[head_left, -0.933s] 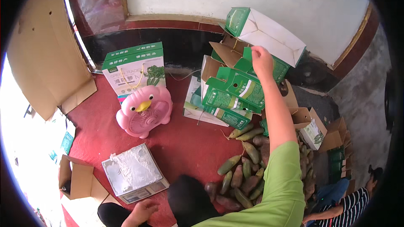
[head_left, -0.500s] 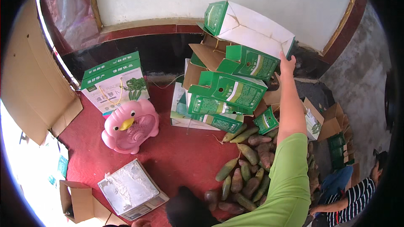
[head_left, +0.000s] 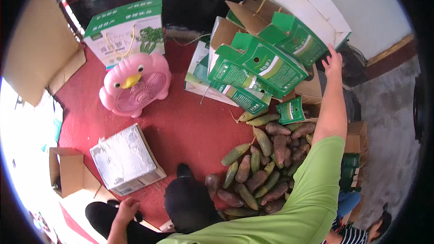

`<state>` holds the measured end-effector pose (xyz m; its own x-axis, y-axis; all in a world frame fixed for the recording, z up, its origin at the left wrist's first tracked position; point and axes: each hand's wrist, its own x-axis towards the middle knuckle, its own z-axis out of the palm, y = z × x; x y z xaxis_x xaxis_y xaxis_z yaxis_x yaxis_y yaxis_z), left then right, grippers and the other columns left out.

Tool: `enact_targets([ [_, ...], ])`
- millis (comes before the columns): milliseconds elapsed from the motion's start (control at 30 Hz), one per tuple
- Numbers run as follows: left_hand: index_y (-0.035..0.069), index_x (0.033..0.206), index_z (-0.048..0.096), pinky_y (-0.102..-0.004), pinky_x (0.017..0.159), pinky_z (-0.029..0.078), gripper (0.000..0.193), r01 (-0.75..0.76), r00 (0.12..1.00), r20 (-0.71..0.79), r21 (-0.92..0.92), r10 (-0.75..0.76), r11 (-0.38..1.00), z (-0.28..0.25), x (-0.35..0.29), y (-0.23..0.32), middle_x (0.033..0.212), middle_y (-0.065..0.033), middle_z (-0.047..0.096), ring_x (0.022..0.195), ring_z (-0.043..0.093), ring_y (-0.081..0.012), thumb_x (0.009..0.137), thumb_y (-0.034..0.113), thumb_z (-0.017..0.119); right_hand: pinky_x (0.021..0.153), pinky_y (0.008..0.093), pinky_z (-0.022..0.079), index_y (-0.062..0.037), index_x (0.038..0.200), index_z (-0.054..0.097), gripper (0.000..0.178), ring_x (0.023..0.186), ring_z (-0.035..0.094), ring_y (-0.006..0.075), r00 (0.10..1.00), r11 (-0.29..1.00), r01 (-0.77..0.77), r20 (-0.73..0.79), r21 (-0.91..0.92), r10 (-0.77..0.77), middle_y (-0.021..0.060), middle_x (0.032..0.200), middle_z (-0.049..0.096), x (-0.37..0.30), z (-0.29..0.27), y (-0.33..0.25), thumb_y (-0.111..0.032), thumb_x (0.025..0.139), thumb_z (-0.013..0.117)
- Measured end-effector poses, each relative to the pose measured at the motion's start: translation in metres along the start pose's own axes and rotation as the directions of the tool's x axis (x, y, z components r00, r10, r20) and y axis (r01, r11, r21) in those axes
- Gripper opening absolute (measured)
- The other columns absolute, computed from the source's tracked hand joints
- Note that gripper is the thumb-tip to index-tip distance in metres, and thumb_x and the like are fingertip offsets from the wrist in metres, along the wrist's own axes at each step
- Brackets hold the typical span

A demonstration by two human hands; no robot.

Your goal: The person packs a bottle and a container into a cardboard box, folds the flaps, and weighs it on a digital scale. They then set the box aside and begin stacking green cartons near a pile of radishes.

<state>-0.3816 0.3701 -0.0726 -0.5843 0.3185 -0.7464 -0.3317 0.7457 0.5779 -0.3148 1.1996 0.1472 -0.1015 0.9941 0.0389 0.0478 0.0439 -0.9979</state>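
My right arm stretches to the far right, and my right hand [head_left: 333, 61] is at the lower end of a white and green carton [head_left: 312, 7]. Its fingers are apart, with the fingertips at the carton's edge; whether they press on it I cannot tell. Beneath that carton lies a stack of folded green cardboard boxes [head_left: 266, 63]. My left hand [head_left: 128, 208] is low beside my dark-clothed knee, its fingers partly hidden and too small to read. Below the boxes, on the red floor, lies a heap of green and purplish-brown radishes [head_left: 260, 176].
A pink bird-shaped fan [head_left: 138, 83] stands in front of a white and green gift box [head_left: 124, 31]. A silver-topped scale [head_left: 124, 158] lies near my left knee, beside an open brown carton [head_left: 68, 171]. Another person's striped sleeve [head_left: 355, 235] shows at the lower right.
The view has tilted and shifted, so the boxes now appear higher and the radishes fuller. My left hand has come more into view. My right hand stays at the carton's end.
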Motion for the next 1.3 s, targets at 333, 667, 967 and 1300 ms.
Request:
enact_targets([
  [333,-0.001,0.095,0.061,-0.0298,0.067,0.049,0.019,0.015,0.999,-0.035,0.077,-0.012,0.997,-0.005,-0.003,-0.005,0.08,-0.0116,0.065,0.073,0.062,-0.0175,0.078,0.008,0.061,0.101,0.0514,0.028,-0.0103,0.143,-0.008,0.111,0.134,0.021,0.0308,0.983,0.997,-0.017,0.182,0.073,0.003,0.0125,0.145,0.019,-0.003,-0.003,0.009,-0.02,0.071,0.076],
  [667,0.001,0.096,0.063,-0.0304,0.063,0.049,0.02,0.058,0.998,-0.017,0.112,-0.056,0.992,0.0,-0.008,0.021,0.073,-0.0104,0.062,0.066,0.06,-0.017,0.079,0.011,0.062,0.092,0.0442,0.035,-0.0125,0.136,0.024,0.082,0.125,0.034,0.0239,0.991,0.999,0.018,0.132,0.039,-0.023,0.0021,0.138,0.031,-0.003,0.005,0.008,-0.03,0.073,0.073],
  [967,0.0,0.095,0.063,-0.0319,0.069,0.049,0.021,0.103,0.995,-0.025,0.147,-0.101,0.984,0.0,-0.009,0.033,0.079,-0.0148,0.064,0.074,0.063,-0.0211,0.078,0.013,0.062,0.09,0.0423,0.036,-0.0142,0.134,0.027,0.077,0.124,0.036,0.0226,0.992,0.997,-0.004,0.128,0.076,-0.006,0.0007,0.142,0.028,0.006,0.002,0.011,-0.03,0.073,0.072],
  [1300,0.0,0.093,0.064,-0.0312,0.066,0.049,0.02,0.089,0.996,-0.025,0.14,-0.087,0.986,0.001,-0.007,0.028,0.075,-0.0133,0.063,0.069,0.061,-0.0188,0.078,0.012,0.062,0.088,0.0424,0.036,-0.0153,0.136,0.026,0.078,0.124,0.037,0.0217,0.994,0.994,0.0,0.113,0.105,-0.012,0.0,0.14,0.032,0.005,0.002,0.011,-0.029,0.074,0.071],
])
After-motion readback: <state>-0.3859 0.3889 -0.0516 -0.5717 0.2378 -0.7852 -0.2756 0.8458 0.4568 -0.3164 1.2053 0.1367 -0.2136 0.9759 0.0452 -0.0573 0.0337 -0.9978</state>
